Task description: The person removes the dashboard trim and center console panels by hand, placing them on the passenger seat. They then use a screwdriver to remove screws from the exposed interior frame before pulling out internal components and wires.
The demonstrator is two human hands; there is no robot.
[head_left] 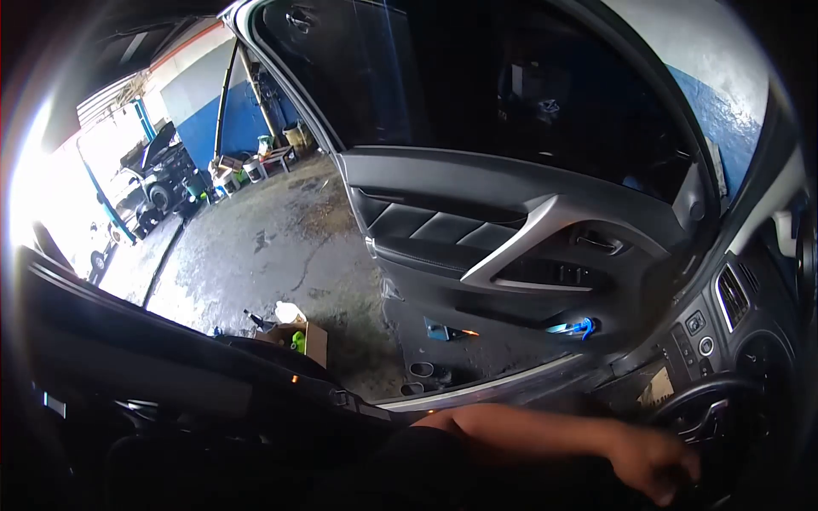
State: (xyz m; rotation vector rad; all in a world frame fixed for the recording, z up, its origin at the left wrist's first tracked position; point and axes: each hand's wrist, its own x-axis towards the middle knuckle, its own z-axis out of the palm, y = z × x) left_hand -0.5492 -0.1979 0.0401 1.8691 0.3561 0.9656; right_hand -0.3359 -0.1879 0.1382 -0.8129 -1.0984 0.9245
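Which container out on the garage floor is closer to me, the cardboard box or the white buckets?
The cardboard box, which has a bright green item in it; the white buckets stand farther off, near the blue wall.

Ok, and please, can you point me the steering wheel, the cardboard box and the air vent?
Steering wheel (714, 384): head view, on the upper part of its rim.
Cardboard box (316, 344): head view, on its side panel.
Air vent (732, 295): head view, on its slats.
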